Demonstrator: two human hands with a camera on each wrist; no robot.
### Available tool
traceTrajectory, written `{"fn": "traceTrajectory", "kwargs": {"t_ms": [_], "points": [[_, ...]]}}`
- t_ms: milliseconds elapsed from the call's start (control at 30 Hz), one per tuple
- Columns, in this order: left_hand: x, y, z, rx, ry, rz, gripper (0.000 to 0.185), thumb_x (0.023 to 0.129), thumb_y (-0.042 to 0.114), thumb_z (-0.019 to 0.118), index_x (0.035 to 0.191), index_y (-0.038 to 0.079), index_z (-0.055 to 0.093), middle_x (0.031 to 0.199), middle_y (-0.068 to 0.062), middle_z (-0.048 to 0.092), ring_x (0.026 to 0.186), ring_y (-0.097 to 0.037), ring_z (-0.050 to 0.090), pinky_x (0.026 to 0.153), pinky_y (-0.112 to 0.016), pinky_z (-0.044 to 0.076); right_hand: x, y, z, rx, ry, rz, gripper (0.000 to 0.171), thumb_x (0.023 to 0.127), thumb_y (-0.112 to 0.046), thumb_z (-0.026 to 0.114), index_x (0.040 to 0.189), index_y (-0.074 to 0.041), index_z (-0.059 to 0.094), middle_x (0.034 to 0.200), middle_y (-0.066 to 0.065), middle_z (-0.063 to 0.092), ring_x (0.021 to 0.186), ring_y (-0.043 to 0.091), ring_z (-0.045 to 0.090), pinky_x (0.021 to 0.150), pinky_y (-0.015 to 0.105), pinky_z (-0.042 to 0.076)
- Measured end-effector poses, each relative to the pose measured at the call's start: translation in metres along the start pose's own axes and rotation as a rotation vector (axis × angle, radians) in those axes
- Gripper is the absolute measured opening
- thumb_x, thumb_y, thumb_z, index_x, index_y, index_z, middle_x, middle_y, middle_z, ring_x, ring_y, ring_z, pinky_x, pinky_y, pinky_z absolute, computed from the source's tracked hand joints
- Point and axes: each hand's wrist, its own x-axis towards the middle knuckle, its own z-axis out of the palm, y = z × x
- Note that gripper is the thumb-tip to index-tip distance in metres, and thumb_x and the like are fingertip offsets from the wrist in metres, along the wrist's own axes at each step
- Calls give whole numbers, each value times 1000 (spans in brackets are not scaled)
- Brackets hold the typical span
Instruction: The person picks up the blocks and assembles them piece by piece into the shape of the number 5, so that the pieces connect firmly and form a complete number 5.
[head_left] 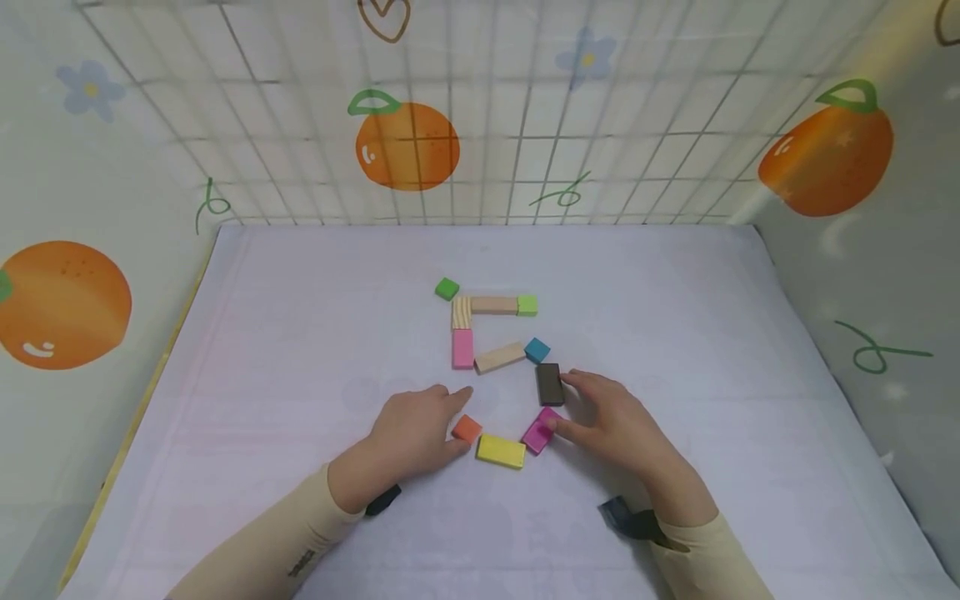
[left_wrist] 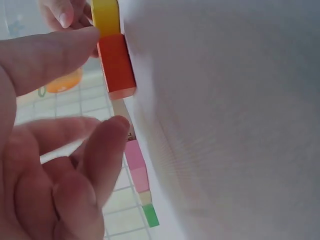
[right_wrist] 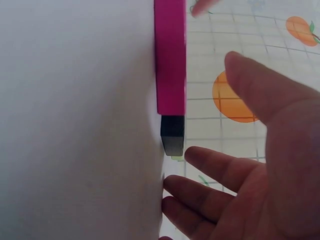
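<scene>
I am looking down at a white table surface (head_left: 300, 350) where a set of small coloured blocks is lying in a loose curl. My left hand (head_left: 412, 429) is resting flat on the table with its fingers relaxed and spread, gripping nothing; the thumb is lying just against the orange block (head_left: 467, 428), and the index finger is pointing toward the middle of the layout. My right hand (head_left: 611, 417) is also lying open, fingers straight: the thumb tip is touching the magenta block (head_left: 540, 430), and the index fingertip is touching the lower end of the black block (head_left: 549, 384).

The yellow block (head_left: 501, 451) is sitting between the orange and magenta ones, just beside each (from the head view I cannot tell whether they are touching). Above the black block, a blue block (head_left: 537, 350) is lying at the end of a tilted plain wooden block (head_left: 499, 357), with a pink block (head_left: 462, 348) to the left of that. Further up, a striped wooden block (head_left: 461, 312), another plain wooden bar (head_left: 494, 305) and a light green block (head_left: 527, 305) are forming a row, and a darker green block (head_left: 447, 289) is sitting apart at the upper left. The surrounding walls are showing a grid pattern with printed oranges (head_left: 407, 146).
</scene>
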Motion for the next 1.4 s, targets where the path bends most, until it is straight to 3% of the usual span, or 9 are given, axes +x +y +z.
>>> {"fn": "traceTrajectory", "kwargs": {"t_ms": [100, 267, 600, 700, 833, 967, 1100, 1267, 1400], "points": [[0, 1, 0, -40, -13, 41, 62, 89, 43, 75, 145, 24, 57, 96, 3, 65, 75, -8, 56, 55, -22, 42, 0, 0, 1, -4, 5, 0, 83, 83, -56, 76, 150, -16, 47, 153, 15, 48, 143, 41, 40, 109, 63, 39], [0, 0, 0, -44, -24, 54, 40, 92, 37, 73, 130, 24, 70, 82, 6, 59, 65, -7, 47, 52, -21, 37, -1, 0, 0, -10, 10, -7, 83, 83, -56, 76, 150, -16, 47, 153, 16, 48, 143, 41, 40, 109, 63, 39], [-1, 1, -3, -91, -70, -17, 17, 91, 26, 75, 104, 15, 79, 82, 4, 72, 72, -10, 58, 67, -25, 48, -2, 0, -1, -8, 10, -21, 81, 85, -57, 73, 149, -14, 49, 153, 16, 48, 143, 42, 39, 109, 64, 38], [-2, -1, -4, -109, -36, -42, 16, 88, 33, 77, 84, 17, 78, 65, 7, 63, 63, -10, 53, 58, -26, 44, -1, 0, -1, -13, 10, -27, 80, 85, -58, 73, 148, -14, 50, 153, 16, 48, 142, 42, 40, 108, 64, 38], [-4, -3, -5, -129, 8, -70, 32, 81, 44, 81, 63, 22, 68, 51, 10, 46, 55, -9, 43, 50, -26, 33, -1, 1, -1, -21, 15, -38, 79, 85, -55, 74, 148, -14, 50, 153, 17, 48, 142, 42, 40, 108, 64, 39], [-4, -3, -5, -147, 6, -63, 32, 81, 44, 82, 62, 22, 69, 50, 11, 44, 55, -8, 42, 50, -25, 33, -1, 1, -1, -21, 17, -39, 78, 85, -52, 75, 148, -14, 49, 153, 17, 48, 142, 42, 41, 109, 63, 39], [-4, -2, -6, -136, -14, -54, 24, 81, 43, 82, 73, 21, 76, 56, 11, 54, 58, -8, 47, 53, -25, 36, -1, 1, -1, -21, 13, -36, 80, 85, -54, 74, 149, -14, 49, 152, 17, 48, 142, 42, 41, 108, 64, 39], [-4, -2, -4, -111, 8, -13, 19, 81, 41, 83, 85, 22, 80, 70, 13, 67, 65, -6, 55, 54, -24, 40, -1, 0, -2, -17, 7, -35, 80, 85, -54, 75, 149, -13, 48, 152, 17, 48, 142, 42, 41, 108, 64, 39], [-4, -4, -3, -133, 10, -2, 23, 82, 41, 82, 76, 19, 77, 61, 13, 55, 60, -6, 47, 52, -23, 33, -1, 1, -1, -14, 7, -33, 81, 85, -54, 75, 149, -13, 48, 152, 17, 48, 142, 42, 41, 109, 63, 39]]}}
